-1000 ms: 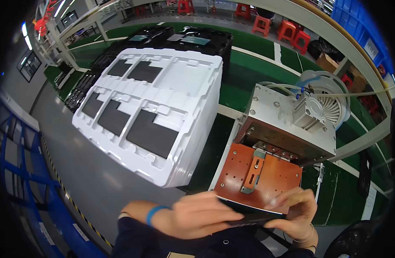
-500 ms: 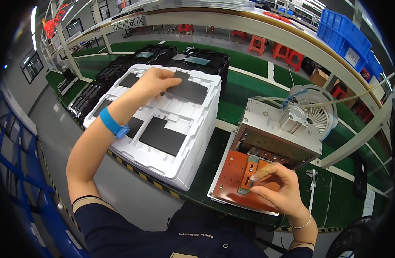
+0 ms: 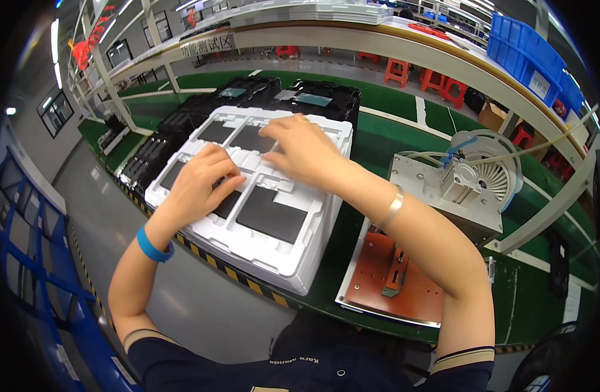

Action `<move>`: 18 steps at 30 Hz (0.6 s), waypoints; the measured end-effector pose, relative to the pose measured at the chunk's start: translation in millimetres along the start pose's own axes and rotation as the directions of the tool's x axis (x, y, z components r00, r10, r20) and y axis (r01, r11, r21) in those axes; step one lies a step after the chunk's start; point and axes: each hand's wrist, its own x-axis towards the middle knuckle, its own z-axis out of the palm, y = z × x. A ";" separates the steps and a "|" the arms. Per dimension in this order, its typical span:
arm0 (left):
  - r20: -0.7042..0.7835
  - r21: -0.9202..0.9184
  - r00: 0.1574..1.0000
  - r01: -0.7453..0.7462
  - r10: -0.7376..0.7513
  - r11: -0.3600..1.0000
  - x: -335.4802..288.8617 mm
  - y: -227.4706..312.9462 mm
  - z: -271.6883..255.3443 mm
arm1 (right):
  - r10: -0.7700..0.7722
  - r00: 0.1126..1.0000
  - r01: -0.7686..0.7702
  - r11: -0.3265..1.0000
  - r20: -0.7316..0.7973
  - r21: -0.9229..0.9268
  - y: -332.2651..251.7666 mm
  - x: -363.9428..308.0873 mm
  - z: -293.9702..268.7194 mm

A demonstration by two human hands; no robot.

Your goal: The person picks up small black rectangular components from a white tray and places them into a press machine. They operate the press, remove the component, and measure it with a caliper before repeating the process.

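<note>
The left hand (image 3: 203, 183), fingers loosely curled, and the right hand (image 3: 304, 149), thumb and fingers parted, are over a white tray (image 3: 282, 262); I cannot tell whether either grips anything. Dark flat sheets (image 3: 272, 217) lie in its compartments, one near the right fingertips.

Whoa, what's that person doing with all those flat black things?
The person leans both bare arms over a white tray with dark flat pieces lying in its slots. The left grip is over the tray's middle, and the right grip is farther back, its fingertips by another dark piece. It's hard to tell whether either one holds anything. To the right is a metal machine with an orange plate; neither grip is on it.
</note>
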 end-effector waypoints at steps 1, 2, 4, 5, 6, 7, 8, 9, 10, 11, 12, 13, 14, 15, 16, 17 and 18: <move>-0.005 -0.026 1.000 0.020 -0.020 0.999 -1.8 -0.3 0.4 | 0.090 0.992 -0.087 0.996 0.085 -0.033 -0.9 12.0 12.4; 0.015 -0.006 1.000 0.009 -0.008 1.000 -0.4 -0.3 -1.7 | 0.183 0.969 -0.173 0.982 0.165 -0.073 -1.8 23.4 22.4; 0.040 0.014 0.999 -0.012 0.011 1.000 -5.5 -3.2 1.3 | 0.330 0.907 -0.313 0.944 0.262 -0.105 -11.0 41.8 37.4; 0.049 0.014 0.998 -0.031 0.031 0.999 -5.2 -4.4 3.3 | 0.388 0.880 -0.375 0.921 0.272 -0.102 -15.2 48.8 38.5; 0.063 0.005 0.998 -0.024 0.024 1.000 -3.3 -4.0 4.0 | 0.447 0.849 -0.435 0.894 0.281 -0.106 -18.0 53.6 37.6; 0.079 -0.002 0.997 -0.016 0.016 1.000 -1.4 -3.4 4.0 | 0.482 0.840 -0.460 0.876 0.249 -0.143 -17.0 57.5 40.8; 0.094 -0.009 0.996 -0.007 0.008 1.000 0.1 -2.9 4.3 | 0.515 0.830 -0.485 0.856 0.216 -0.178 -14.6 60.8 45.3; 0.079 0.025 0.996 -0.031 0.029 0.999 -0.7 -3.4 3.7 | 0.537 0.823 -0.502 0.840 0.186 -0.207 -15.1 65.6 50.0; 0.065 0.059 0.997 -0.053 0.049 0.997 -2.0 -4.3 3.7 | 0.562 0.815 -0.533 0.822 0.141 -0.198 -16.0 69.0 55.2; 0.052 0.094 0.996 -0.074 0.069 0.993 -3.9 -5.5 3.4 | 0.583 0.798 -0.570 0.813 0.155 -0.122 -14.8 71.6 58.9; 0.019 0.099 0.997 -0.081 0.079 0.992 -1.5 -5.3 4.1 | 0.604 0.781 -0.605 0.795 0.160 -0.053 -10.7 74.3 55.6; -0.013 0.103 0.996 -0.088 0.090 0.991 0.3 -5.0 5.3 | 0.624 0.763 -0.635 0.772 0.166 0.017 -7.7 75.5 53.3; -0.045 0.108 0.994 -0.096 0.101 0.990 2.7 -3.8 5.6 | 0.628 0.778 -0.624 0.763 0.039 0.170 -3.7 75.1 60.7; -0.060 0.154 0.990 -0.117 0.128 0.981 3.8 -3.2 4.4 | 0.560 0.828 -0.543 0.813 -0.028 0.209 -5.0 73.4 55.6; -0.074 0.199 0.985 -0.141 0.158 0.970 5.6 -3.0 2.8 | 0.490 0.866 -0.457 0.857 -0.101 0.239 -4.6 70.1 48.9; -0.087 0.243 0.977 -0.167 0.192 0.956 9.8 -2.4 1.4 | 0.417 0.892 -0.367 0.894 -0.177 0.259 -2.2 67.2 40.0; -0.103 0.234 0.972 -0.184 0.213 0.955 16.0 -0.4 0.7 | 0.334 0.890 -0.271 0.935 -0.310 0.230 0.0 64.6 27.3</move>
